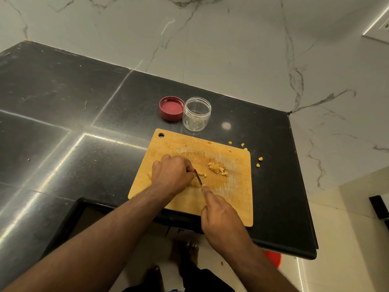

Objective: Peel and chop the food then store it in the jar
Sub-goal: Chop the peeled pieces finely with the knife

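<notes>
A wooden cutting board (pixel 231 199) lies on the black counter. My left hand (pixel 171 173) is curled over a yellowish piece of food (pixel 149 174), mostly hidden beneath it. My right hand (pixel 219 216) grips a knife (pixel 198 178), index finger along its back, the blade down beside my left fingertips. A small heap of chopped pieces (pixel 216 169) sits just right of the blade. Behind the board stands a clear open jar (pixel 196 113) with a few bits inside. Its red lid (pixel 171 108) lies upturned to the left of it.
Stray yellow bits (pixel 260 159) lie on the counter (pixel 84 114) right of the board. The counter ends close to the board's right side and at its near edge. A marble wall rises behind. Bare feet and a red object (pixel 273 259) show on the floor below.
</notes>
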The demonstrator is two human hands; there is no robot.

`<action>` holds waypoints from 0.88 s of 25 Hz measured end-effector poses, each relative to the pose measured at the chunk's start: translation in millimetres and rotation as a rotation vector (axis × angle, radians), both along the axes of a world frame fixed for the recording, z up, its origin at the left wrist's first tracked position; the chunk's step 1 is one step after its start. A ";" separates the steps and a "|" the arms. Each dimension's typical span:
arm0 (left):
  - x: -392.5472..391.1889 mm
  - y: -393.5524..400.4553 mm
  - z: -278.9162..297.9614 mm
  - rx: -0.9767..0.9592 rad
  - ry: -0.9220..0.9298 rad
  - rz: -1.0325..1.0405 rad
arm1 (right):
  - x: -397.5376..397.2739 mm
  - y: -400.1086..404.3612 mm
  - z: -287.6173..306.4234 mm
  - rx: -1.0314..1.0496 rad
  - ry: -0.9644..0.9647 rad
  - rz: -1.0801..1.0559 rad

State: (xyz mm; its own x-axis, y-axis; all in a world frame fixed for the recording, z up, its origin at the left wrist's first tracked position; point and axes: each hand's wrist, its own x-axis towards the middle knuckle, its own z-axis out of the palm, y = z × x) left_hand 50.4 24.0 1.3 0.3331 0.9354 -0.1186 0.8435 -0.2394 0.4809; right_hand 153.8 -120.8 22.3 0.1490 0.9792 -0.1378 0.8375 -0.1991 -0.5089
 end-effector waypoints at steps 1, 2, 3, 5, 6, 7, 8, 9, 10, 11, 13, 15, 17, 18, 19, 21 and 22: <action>0.4 -0.2 0.3 0.003 0.001 0.003 | -0.8 1.6 -1.0 -0.006 -0.003 0.000; 0.7 -0.1 0.5 0.008 0.005 0.007 | -1.6 2.7 -1.6 -0.013 -0.005 -0.002; 0.9 0.2 0.9 0.011 0.014 0.011 | -2.3 2.5 -1.8 -0.014 -0.006 -0.002; 0.9 1.2 1.2 0.012 0.031 0.006 | -3.4 -3.0 -0.4 -0.011 -0.006 -0.006; 0.9 1.7 0.5 0.012 0.031 0.003 | -3.3 -8.4 0.5 -0.013 0.000 -0.008; 0.4 1.8 0.0 0.013 0.024 0.002 | -3.4 -14.2 2.7 -0.018 0.004 -0.003; -0.5 1.7 -0.2 0.015 0.015 0.004 | -3.6 -19.4 4.8 -0.027 -0.003 0.008; -1.4 1.7 -0.3 0.015 0.009 0.003 | -3.0 -23.1 6.2 -0.031 -0.023 0.020; -2.1 1.9 -0.2 0.010 0.006 0.000 | -1.6 -25.3 7.5 -0.028 -0.042 0.021; -2.8 2.2 0.2 0.003 0.006 -0.004 | 0.0 -25.8 8.9 -0.017 -0.056 0.009; -4.2 2.8 1.3 -0.004 0.008 -0.012 | 3.9 -24.1 11.6 0.027 -0.050 -0.039; -4.3 2.7 1.9 0.004 0.016 -0.024 | 6.4 -21.1 14.9 0.044 0.013 -0.075; -4.2 1.7 1.0 0.012 0.018 -0.022 | 5.3 -17.0 16.9 0.004 0.070 -0.074; -4.4 0.9 0.8 0.014 0.014 -0.015 | 3.5 -14.6 17.0 -0.021 0.070 -0.065; -4.5 0.3 0.7 0.015 0.010 -0.007 | 1.7 -12.4 16.6 -0.043 0.060 -0.057; -4.7 -0.2 0.2 0.014 0.005 0.001 | -0.2 -8.0 14.4 -0.052 0.043 -0.067; -4.7 -0.2 0.0 0.013 0.004 0.002 | 0.3 -5.6 12.6 -0.044 0.025 -0.073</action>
